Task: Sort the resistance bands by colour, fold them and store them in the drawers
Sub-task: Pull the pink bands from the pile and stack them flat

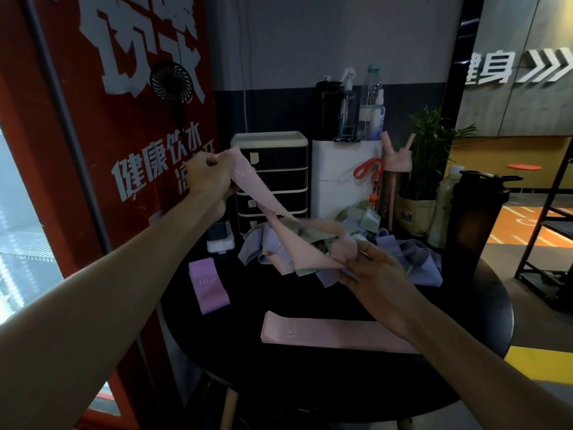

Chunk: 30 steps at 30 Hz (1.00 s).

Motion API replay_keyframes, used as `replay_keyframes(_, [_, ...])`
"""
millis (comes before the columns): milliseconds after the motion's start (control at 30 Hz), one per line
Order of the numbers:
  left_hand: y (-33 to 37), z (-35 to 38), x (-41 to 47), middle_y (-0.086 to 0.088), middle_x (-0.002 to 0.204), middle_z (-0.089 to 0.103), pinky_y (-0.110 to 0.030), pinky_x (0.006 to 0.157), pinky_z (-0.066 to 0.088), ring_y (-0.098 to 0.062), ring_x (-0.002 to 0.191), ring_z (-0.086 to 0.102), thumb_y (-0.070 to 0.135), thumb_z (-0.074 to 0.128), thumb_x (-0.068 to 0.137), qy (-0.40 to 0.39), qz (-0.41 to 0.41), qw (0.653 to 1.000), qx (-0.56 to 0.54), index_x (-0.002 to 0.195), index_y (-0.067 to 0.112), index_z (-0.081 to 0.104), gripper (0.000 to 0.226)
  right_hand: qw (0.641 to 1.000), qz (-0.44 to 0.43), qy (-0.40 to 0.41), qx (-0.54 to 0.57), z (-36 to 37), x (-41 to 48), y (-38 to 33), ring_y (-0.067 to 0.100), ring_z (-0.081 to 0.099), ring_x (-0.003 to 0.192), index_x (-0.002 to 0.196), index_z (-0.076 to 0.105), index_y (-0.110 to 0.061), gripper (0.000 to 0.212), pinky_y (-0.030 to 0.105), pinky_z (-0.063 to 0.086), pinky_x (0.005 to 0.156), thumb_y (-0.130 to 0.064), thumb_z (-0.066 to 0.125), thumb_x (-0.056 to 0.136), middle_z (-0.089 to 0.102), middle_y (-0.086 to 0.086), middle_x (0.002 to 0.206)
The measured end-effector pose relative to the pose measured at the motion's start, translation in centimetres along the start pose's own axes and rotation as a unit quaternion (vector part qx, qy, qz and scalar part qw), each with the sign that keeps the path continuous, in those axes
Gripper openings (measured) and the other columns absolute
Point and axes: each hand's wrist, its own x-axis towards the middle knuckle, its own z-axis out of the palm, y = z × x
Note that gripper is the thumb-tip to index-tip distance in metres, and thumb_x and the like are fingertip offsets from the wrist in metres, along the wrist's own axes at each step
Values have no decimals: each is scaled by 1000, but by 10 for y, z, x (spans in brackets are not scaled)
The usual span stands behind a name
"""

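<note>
I hold a pink resistance band (263, 193) stretched between both hands above a round black table (310, 383). My left hand (207, 178) grips its upper end in front of the black drawer unit (273, 181). My right hand (381, 274) pinches its lower end just over a tangled pile of lilac, green and pink bands (403, 252). A second pink band (335, 333) lies flat near the table's front. A folded purple band (206, 283) lies at the left.
Behind the pile stand a white box (344, 181) with bottles on top, a pink-lidded bottle (397, 181), a potted plant (424, 169) and a dark shaker bottle (474, 218). A small white device (220, 240) sits left of the drawers. A red wall panel runs along the left.
</note>
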Motion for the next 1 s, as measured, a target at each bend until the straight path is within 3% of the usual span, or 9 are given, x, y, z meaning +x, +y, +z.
replay_keyframes(67, [-1, -2, 0, -26, 110, 66, -42, 67, 63, -34, 90, 73, 4, 52, 95, 0, -16, 1000, -13, 119, -3, 53, 25, 1000, -7, 22, -20, -2, 1, -1, 27, 63, 103, 108, 63, 5, 25, 38, 51, 96, 9, 41, 95, 68, 16, 108])
replay_keyframes(167, [-3, -4, 1, -27, 112, 65, -37, 62, 61, -35, 95, 71, 4, 52, 95, 16, -27, 999, -24, 117, 0, 55, 23, 998, 19, 53, -31, -2, 3, -2, 23, 63, 68, 59, 64, -2, 29, 21, 54, 56, 7, 51, 84, 66, 8, 63])
replay_keyframes(200, [-4, -4, 0, -26, 113, 64, -37, 63, 61, -36, 98, 69, 5, 53, 96, 16, -25, 999, -20, 113, 3, 54, 17, 998, 24, 58, -31, -3, 5, 0, 26, 60, 69, 55, 61, -3, 35, 23, 54, 56, 8, 48, 86, 64, 10, 64])
replay_keyframes(333, [-4, -2, -5, -27, 113, 64, -47, 70, 63, -39, 100, 68, 10, 53, 98, 6, -20, 999, -31, 101, 8, 50, 5, 998, 20, 11, -54, -2, 0, 1, 26, 59, 75, 72, 60, -3, 11, 33, 57, 69, -5, 70, 76, 57, 15, 81])
replay_keyframes(467, [-2, -6, -3, -30, 117, 63, -54, 73, 61, -43, 104, 67, 9, 51, 97, 5, -26, 998, -61, 113, -1, 52, 18, 986, 10, -25, -167, -1, -12, 3, 26, 56, 92, 86, 66, 0, 8, 37, 47, 85, -5, 61, 89, 61, 16, 98])
replay_keyframes(633, [-6, -1, -10, -10, 93, 59, -31, 58, 59, -20, 80, 61, 10, 56, 99, 21, 11, 1000, -14, 96, 10, 49, 8, 970, -16, -10, -241, -4, -18, 3, 18, 63, 91, 84, 64, -4, 25, 34, 51, 84, -16, 49, 100, 68, 9, 96])
replay_keyframes(733, [-13, -3, -11, -6, 90, 57, -30, 60, 59, -17, 79, 59, 9, 59, 96, 24, 14, 1000, -7, 87, 14, 48, 15, 977, -43, 5, -209, -8, -22, -1, 16, 67, 83, 86, 63, -5, 23, 33, 53, 78, -20, 50, 98, 71, 6, 87])
replay_keyframes(867, [-16, -7, -13, -9, 99, 64, -29, 63, 60, -18, 86, 65, 10, 64, 93, 24, 8, 999, -21, 104, 8, 60, 11, 973, -53, 42, -220, -18, -22, -3, 19, 65, 87, 100, 61, -1, 22, 30, 57, 73, -21, 50, 98, 67, 14, 96])
replay_keyframes(1000, [-15, -7, -21, -8, 94, 69, -30, 67, 60, -20, 88, 69, 10, 62, 96, -1, 6, 1000, -10, 91, 17, 66, 10, 988, -10, 29, -151, -25, -24, -10, 18, 67, 82, 98, 60, -7, 19, 29, 57, 65, -16, 44, 101, 68, 8, 89])
